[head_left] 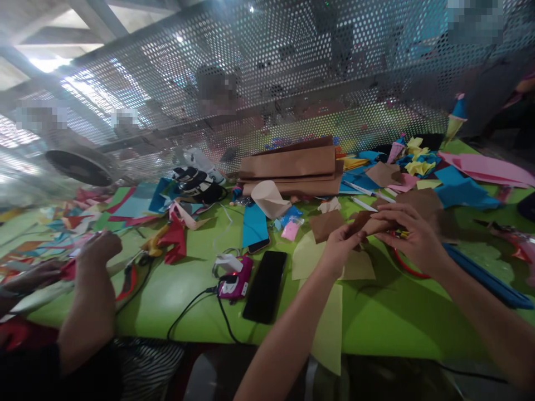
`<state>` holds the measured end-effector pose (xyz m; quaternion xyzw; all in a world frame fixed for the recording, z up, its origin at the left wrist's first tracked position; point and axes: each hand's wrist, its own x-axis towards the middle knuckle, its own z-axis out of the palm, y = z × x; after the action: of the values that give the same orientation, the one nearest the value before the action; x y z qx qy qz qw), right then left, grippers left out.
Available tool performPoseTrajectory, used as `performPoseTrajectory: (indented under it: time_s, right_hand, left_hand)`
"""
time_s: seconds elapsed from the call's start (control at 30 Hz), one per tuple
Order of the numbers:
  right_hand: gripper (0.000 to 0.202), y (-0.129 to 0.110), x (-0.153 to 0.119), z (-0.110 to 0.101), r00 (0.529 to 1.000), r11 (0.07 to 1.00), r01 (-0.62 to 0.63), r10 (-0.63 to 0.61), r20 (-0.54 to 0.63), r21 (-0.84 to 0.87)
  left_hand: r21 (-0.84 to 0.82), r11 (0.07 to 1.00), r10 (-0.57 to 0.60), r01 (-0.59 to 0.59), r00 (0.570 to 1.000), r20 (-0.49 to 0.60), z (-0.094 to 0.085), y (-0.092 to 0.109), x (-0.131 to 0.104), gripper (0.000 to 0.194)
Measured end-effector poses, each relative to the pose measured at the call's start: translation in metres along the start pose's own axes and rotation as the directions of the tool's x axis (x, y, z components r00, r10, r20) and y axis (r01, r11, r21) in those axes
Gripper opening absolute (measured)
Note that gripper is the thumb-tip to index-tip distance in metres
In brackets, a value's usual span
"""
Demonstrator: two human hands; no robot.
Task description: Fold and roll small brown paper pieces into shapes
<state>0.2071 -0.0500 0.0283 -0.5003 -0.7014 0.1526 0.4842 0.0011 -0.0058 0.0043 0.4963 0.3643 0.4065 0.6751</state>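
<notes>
Holding brown paper [377,225], both hands [408,229]

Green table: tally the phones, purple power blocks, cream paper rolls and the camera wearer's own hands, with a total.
Phones: 2, one uncovered phone, one partly covered phone under blue paper
Purple power block: 1
Cream paper roll: 1
Hands: 2, left hand and right hand, holding brown paper
Total: 6
</notes>
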Motion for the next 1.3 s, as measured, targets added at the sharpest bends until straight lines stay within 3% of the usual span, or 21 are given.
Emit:
performPoseTrajectory:
  time_s: [0.1, 0.23, 0.4, 0.53, 0.67, 0.87, 1.03, 1.17, 1.3]
  right_hand:
    - [0.021, 0.0, 0.001, -0.001, 1.0, 1.0, -0.026, 0.026, 0.009, -0.014]
    - [0.019, 0.005, 0.001, -0.001, 1.0, 0.999, -0.008, 0.008, 0.008, -0.035]
    - [0.025, 0.007, 0.001, 0.001, 0.996, 0.996, -0.085, 0.085, 0.002, -0.006]
    - [0.029, 0.006, 0.002, 0.002, 0.993, 0.993, -0.114, 0.114, -0.009, -0.018]
    - [0.029, 0.006, 0.001, 0.002, 0.991, 0.991, -0.132, 0.132, 0.004, -0.017]
    - [0.038, 0.007, 0.0, -0.001, 0.994, 0.993, -0.106, 0.106, -0.003, -0.045]
    - [0.039, 0.008, 0.0, 0.0, 0.994, 0.994, -0.107, 0.107, -0.002, 0.017]
    - [0.037, 0.011, 0.0, 0.0, 0.985, 0.983, -0.173, 0.172, 0.016, 0.059]
    - [0.039, 0.009, 0.0, 0.0, 0.973, 0.971, -0.231, 0.23, 0.028, 0.062]
  left_hand:
    - [0.032, 0.999, 0.017, -0.017, 1.0, 0.01, 0.0, -0.001, 0.0, 0.055]
    - [0.198, 0.974, 0.099, -0.109, 0.993, 0.061, 0.0, -0.002, 0.0, 0.053]
    - [0.54, 0.77, 0.293, -0.341, 0.94, 0.175, 0.001, 0.005, -0.005, 0.049]
    - [0.638, 0.669, 0.313, -0.382, 0.923, 0.223, 0.001, 0.006, -0.005, 0.05]
    - [0.615, 0.695, 0.303, -0.373, 0.927, 0.22, 0.0, 0.003, -0.003, 0.046]
    - [0.502, 0.836, 0.182, -0.222, 0.975, 0.129, 0.0, 0.0, -0.002, 0.04]
    - [0.376, 0.912, 0.124, -0.166, 0.983, 0.135, 0.001, -0.001, -0.001, 0.045]
    - [0.392, 0.901, 0.131, -0.188, 0.977, 0.166, 0.001, 0.002, -0.004, 0.051]
    - [0.511, 0.795, 0.251, -0.328, 0.944, 0.216, 0.001, 0.005, -0.005, 0.044]
